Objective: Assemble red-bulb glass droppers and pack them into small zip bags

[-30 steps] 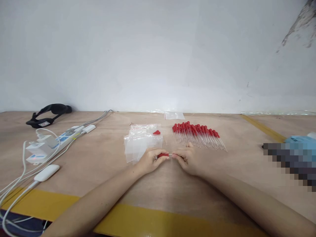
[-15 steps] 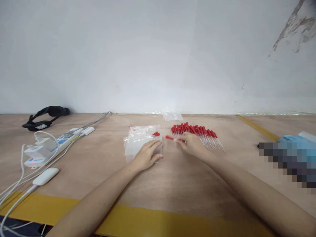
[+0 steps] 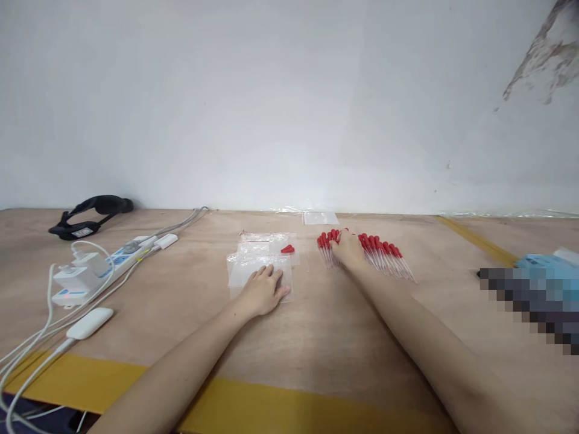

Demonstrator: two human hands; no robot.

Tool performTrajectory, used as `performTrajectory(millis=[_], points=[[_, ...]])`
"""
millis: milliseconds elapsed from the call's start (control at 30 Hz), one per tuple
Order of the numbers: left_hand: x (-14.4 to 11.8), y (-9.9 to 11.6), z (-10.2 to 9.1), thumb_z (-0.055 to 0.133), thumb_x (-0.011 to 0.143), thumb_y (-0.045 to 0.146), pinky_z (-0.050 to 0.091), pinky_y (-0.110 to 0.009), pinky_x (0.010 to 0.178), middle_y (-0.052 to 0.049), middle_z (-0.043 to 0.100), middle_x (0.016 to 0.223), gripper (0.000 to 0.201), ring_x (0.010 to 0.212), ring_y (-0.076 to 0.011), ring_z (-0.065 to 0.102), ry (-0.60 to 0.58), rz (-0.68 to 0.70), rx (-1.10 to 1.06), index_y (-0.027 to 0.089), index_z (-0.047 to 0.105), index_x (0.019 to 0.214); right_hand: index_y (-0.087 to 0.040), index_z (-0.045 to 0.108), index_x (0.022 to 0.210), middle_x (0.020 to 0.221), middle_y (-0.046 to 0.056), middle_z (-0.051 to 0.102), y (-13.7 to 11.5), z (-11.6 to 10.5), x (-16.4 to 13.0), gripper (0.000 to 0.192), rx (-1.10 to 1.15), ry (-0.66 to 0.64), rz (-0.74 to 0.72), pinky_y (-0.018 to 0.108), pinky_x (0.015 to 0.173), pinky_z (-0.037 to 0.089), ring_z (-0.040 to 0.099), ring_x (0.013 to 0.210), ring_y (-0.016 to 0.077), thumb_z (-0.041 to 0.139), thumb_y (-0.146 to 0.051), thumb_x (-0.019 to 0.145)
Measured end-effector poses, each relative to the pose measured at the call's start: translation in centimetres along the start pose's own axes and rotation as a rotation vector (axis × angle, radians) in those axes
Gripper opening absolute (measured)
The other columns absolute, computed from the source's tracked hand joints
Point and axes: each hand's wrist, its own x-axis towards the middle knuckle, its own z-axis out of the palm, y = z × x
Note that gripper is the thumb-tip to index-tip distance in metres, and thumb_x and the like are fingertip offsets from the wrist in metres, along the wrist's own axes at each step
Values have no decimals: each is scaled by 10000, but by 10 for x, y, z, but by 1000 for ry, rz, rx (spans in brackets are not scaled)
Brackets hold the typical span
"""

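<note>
Taking the stack of clear zip bags (image 3: 260, 265) at the middle of the bench (image 3: 190, 289) as the landmark: well to its left lie a black headband (image 3: 90, 214), a white power strip (image 3: 97, 265) with cables, and a small white charger (image 3: 89, 322). None of these crowd the work.

The left hand (image 3: 262, 292) rests flat on the near bags, fingers (image 3: 271, 274) spread wide and holding nothing, just pinning the plastic. A loose red bulb (image 3: 287, 248) lies on the far side of the stack, apart from that hand.

Just right of the bags, the right hand (image 3: 348, 248) lies on the row of red-capped droppers (image 3: 375, 250), fingers curled down among the left end of the row; whether they have closed on one cannot be told.

To do this well, I would judge it best to pinch a single dropper near its red cap and lift it straight up, so the slim clear stems beside it are not dragged or fanned out. The left hand should keep the top bag flat and its mouth reachable.

Bare bench separates bags and droppers and stretches toward the yellow-taped near edge (image 3: 271, 407), giving plenty of room. Farther right lies a blue pack (image 3: 543, 262), well apart. A small clear bag (image 3: 320, 217) lies by the wall (image 3: 289, 102), behind the droppers.
</note>
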Motion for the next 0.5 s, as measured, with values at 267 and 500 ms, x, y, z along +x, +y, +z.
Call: performTrajectory(millis=[267, 500], points=[[15, -4, -6, 449, 829, 349, 356, -402, 917, -142, 529, 1083, 334, 1076, -282, 449, 215, -13, -78, 124, 584, 1035, -177, 617, 890, 955, 110, 613, -25, 0, -19, 257, -152, -97, -166, 333, 690, 430, 580, 893, 245, 443, -348, 811], [79, -20, -6, 413, 809, 175, 386, -365, 866, -93, 554, 910, 255, 946, -243, 515, 235, 26, -94, 158, 629, 943, -105, 627, 943, 977, 195, 614, -45, 8, -17, 255, -188, -208, -77, 337, 685, 445, 600, 882, 258, 489, -245, 780]])
